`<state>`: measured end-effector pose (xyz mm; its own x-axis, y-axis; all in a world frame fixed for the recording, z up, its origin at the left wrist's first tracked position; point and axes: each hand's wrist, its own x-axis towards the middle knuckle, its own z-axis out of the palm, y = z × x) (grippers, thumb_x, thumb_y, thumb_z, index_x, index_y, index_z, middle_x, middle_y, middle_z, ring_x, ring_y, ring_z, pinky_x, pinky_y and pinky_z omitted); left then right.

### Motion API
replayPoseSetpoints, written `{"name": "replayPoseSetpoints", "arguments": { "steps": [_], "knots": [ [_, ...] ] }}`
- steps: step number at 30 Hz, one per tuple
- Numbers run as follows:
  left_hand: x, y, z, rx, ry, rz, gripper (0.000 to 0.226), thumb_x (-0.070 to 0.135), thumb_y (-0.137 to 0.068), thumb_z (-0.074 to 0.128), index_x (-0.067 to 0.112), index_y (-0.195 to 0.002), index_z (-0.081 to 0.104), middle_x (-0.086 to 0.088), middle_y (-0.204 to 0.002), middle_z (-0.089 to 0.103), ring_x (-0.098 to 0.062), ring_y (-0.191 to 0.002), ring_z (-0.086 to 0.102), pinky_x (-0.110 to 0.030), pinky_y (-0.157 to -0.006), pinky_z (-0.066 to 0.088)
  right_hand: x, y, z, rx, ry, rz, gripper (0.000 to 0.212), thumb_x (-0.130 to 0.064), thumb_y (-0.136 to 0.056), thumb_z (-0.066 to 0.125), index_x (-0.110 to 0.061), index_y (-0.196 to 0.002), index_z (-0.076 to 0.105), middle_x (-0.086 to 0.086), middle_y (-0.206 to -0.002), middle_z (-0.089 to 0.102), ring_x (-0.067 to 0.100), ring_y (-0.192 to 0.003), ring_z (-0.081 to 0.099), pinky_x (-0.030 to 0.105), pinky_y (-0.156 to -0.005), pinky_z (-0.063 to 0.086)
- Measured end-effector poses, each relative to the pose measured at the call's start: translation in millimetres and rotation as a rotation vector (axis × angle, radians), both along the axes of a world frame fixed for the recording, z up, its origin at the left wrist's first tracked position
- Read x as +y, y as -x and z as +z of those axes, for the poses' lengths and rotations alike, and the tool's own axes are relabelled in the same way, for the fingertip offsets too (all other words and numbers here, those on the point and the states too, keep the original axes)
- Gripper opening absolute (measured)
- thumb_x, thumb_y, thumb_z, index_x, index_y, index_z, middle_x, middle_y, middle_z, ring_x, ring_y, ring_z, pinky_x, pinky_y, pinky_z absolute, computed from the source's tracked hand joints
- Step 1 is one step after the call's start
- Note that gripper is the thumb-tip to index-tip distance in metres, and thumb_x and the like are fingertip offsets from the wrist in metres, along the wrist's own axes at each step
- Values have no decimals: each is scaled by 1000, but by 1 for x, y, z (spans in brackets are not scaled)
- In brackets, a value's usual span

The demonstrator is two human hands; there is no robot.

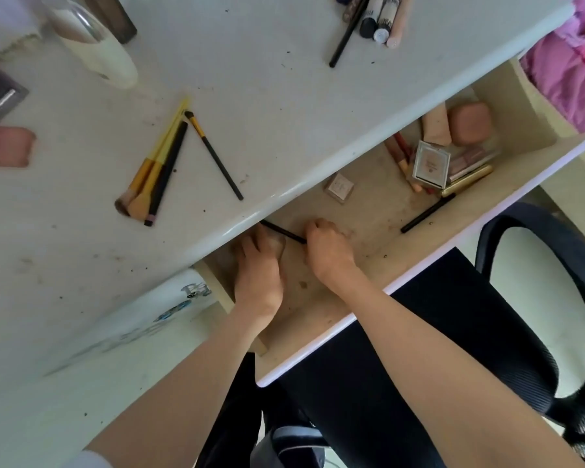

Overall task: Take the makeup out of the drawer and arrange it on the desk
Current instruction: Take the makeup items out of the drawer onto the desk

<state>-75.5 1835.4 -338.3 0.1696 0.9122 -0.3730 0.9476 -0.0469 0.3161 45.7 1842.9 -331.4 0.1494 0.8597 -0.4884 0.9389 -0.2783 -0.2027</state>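
Head view: both hands inside open drawer (507,106). Right hand (328,246) fingers curled, pinching black pencil (282,232). Left hand (259,275) fingers under bench (250,96) edge, state unclear.

Black mesh office chair (534,298) beside pink bedding (568,69); clear glass vessel (78,21) top left.

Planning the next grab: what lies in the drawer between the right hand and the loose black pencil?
Nothing: in the head view, only bare, stained drawer floor runs from the right hand to the black pencil.
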Motion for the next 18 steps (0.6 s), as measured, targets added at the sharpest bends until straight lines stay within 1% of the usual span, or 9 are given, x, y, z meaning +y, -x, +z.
{"name": "replayPoseSetpoints", "arguments": {
  "steps": [3,5,7,9,11,12,13,15,18],
  "knots": [
    [-4,8,5,-54,89,-15,65,20,-87,59,2,-139,24,-19,-127,38,-32,-114,43,-31,-89,35,-1,-5,6,61,57,-40,29,0,-90,45,-2,-118,48,15,-124,49,31,-111,51,36,-83,44],
    [-4,12,14,-133,219,35,57,22,-85,60,2,-132,34,-19,-120,47,-31,-107,50,-29,-83,37,-3,-12,18,104,70,-103,24,2,-90,43,-3,-113,50,16,-117,54,31,-104,55,34,-73,42],
    [-3,14,28,-204,341,89,53,22,-82,61,4,-127,40,-16,-114,54,-29,-103,55,-28,-80,41,-8,-20,35,149,55,-147,18,1,-89,43,-5,-104,51,14,-105,58,30,-93,58,32,-66,40],
    [-5,17,45,-263,408,91,54,23,-80,60,5,-128,42,-14,-114,58,-27,-103,56,-31,-83,45,-16,-30,53,195,36,-200,7,-5,-89,43,-9,-88,49,8,-86,53,24,-76,54,30,-59,38],
    [-7,19,65,-310,432,50,61,24,-80,60,10,-135,39,-9,-118,58,-21,-101,56,-28,-80,45,-26,-39,71,221,59,-241,22,-7,-88,41,-14,-68,38,0,-69,43,15,-60,42,26,-49,29],
    [-7,21,74,-328,438,27,64,25,-80,60,14,-138,35,-6,-120,56,-17,-98,55,-25,-77,43,-32,-43,79,247,92,-260,26,-6,-88,40,-15,-64,34,-1,-65,39,12,-56,38,25,-47,26],
    [-7,24,83,-348,446,8,65,26,-80,61,18,-138,34,-3,-120,55,-14,-95,55,-21,-73,42,-39,-46,87,287,121,-277,27,-5,-89,39,-14,-64,36,-1,-64,39,11,-56,37,24,-47,26],
    [-7,32,98,-403,466,-8,62,25,-79,63,22,-135,35,4,-115,55,-8,-91,56,-15,-66,43,-53,-52,102,399,163,-319,21,-4,-91,40,-10,-71,46,1,-69,46,12,-62,42,22,-51,32],
    [-5,47,120,-479,496,16,53,24,-77,67,28,-122,40,14,-103,54,-1,-87,57,-14,-64,45,-61,-55,120,544,125,-422,12,-12,-93,45,-8,-96,56,1,-88,56,16,-85,54,23,-66,38]
  ]
}}
